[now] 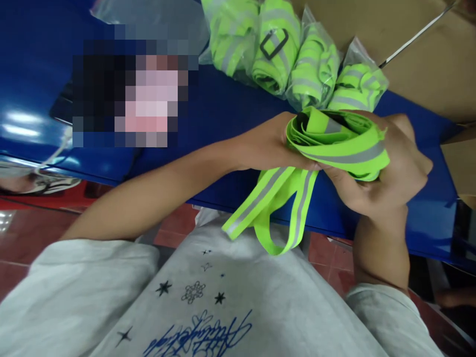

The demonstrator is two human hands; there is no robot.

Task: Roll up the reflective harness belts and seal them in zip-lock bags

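Both my hands hold a rolled bundle of neon green reflective strap [345, 148] with a grey stripe along it, above the near edge of the blue table. My left hand [273, 141] grips the bundle's left end, its fingers mostly hidden behind the strap. Around the right end, my right hand [397, 163] is closed with bent fingers. Loose strap loops [297, 213] hang below the bundle in front of my shirt. Just beyond my hands lie several clear plastic bags [316, 64] with similar rolled green straps inside; a black buckle [274, 44] shows on one.
The blue table [223, 104] spans the view. Brown cardboard [420, 54] stands at the back right, and another cardboard box [461, 163] at the right edge. A blurred-out patch covers something at the left, beside a white cable [55, 151]. Clear plastic [156, 12] lies at the back.
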